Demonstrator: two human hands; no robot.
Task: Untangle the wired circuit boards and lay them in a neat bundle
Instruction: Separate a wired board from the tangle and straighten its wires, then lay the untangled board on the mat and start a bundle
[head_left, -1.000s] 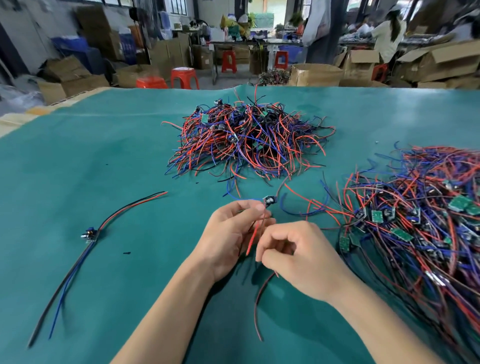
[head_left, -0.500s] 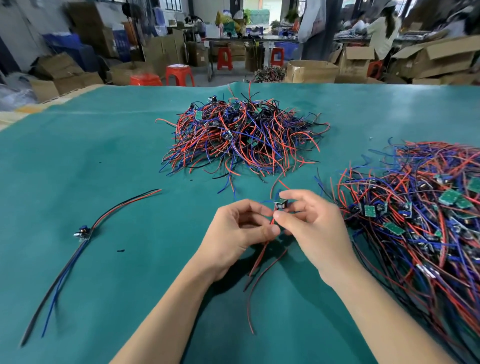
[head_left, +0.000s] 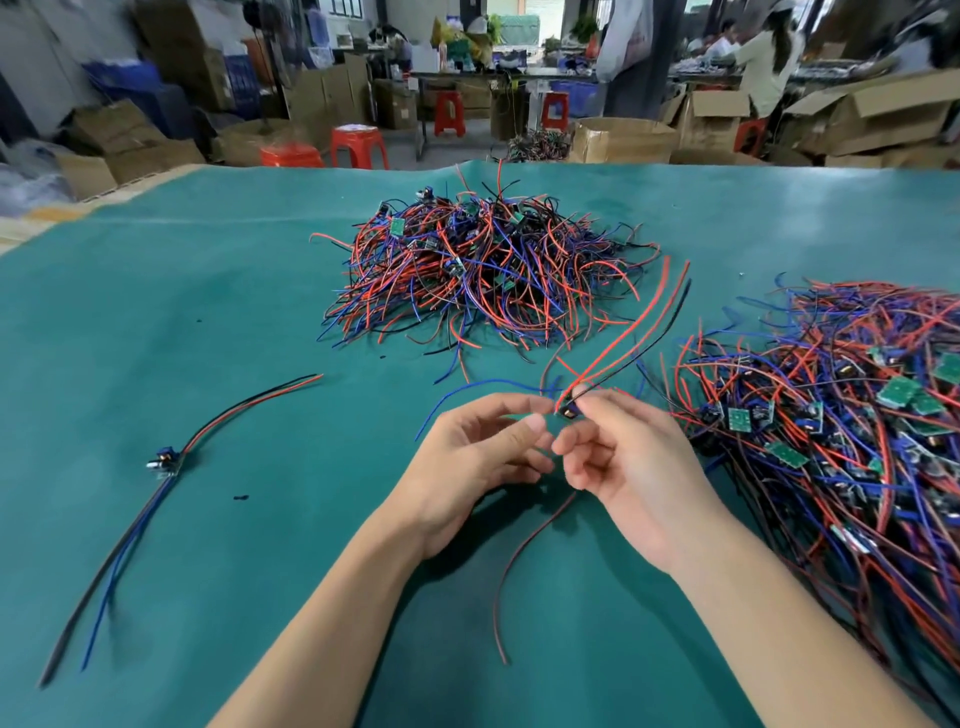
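My right hand (head_left: 628, 467) pinches a small wired circuit board (head_left: 569, 412) between thumb and forefinger, just above the green mat. Its red and black wires (head_left: 631, 332) stick up and away to the right; a blue wire (head_left: 467, 387) curves off to the left and a dark red one (head_left: 511, 571) trails toward me. My left hand (head_left: 467, 462) is right beside the board, its fingertips curled at the wires on the left side. One straightened wired board (head_left: 166, 460) lies alone at the left. A tangled pile (head_left: 478, 270) sits at the centre back, a larger one (head_left: 841, 415) at the right.
The green mat (head_left: 208, 312) covers the table. Beyond its far edge stand red stools (head_left: 358, 148), cardboard boxes (head_left: 623, 140) and people working at benches.
The board's red and black wires have swung up to point away to the right, free of the right pile. A blue wire now shows left of my left hand. Both hands stayed near the centre.
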